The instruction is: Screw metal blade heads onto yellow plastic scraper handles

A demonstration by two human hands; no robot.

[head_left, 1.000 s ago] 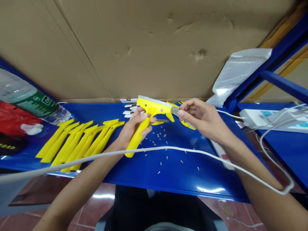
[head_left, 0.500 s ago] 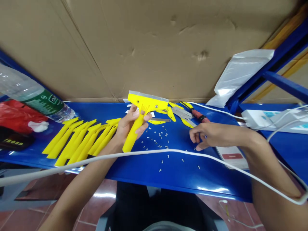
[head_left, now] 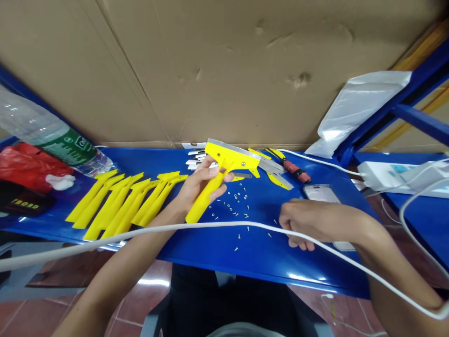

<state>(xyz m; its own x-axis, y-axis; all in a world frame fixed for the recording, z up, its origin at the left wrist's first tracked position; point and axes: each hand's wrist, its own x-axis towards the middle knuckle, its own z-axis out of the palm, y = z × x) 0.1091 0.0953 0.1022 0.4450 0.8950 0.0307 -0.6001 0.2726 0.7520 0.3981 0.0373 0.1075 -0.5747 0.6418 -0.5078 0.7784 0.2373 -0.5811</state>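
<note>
My left hand (head_left: 200, 185) is wrapped round the handle of a yellow scraper (head_left: 228, 159), its metal blade edge up and one screw seated in the head. My right hand (head_left: 301, 224) is low over the table at the right, fingers curled down; what they hold, if anything, is hidden. Loose screws (head_left: 247, 229) and small nuts (head_left: 229, 206) lie scattered between the hands. Behind the scraper are yellow blade covers (head_left: 278, 181) and metal blades (head_left: 270, 165). A red and black screwdriver (head_left: 296, 171) lies beyond my right hand.
Several yellow scraper handles (head_left: 121, 201) are lined up at the left, near a plastic bottle (head_left: 70, 145) and a red bag (head_left: 31, 164). A white cable (head_left: 157, 229) crosses in front of both arms. A phone (head_left: 321, 193) is partly under my right wrist; a power strip (head_left: 386, 175) stands right.
My right hand has moved down towards the table's front edge and its fingers have curled in. The scraper in my left hand has shifted slightly right and tilted.
</note>
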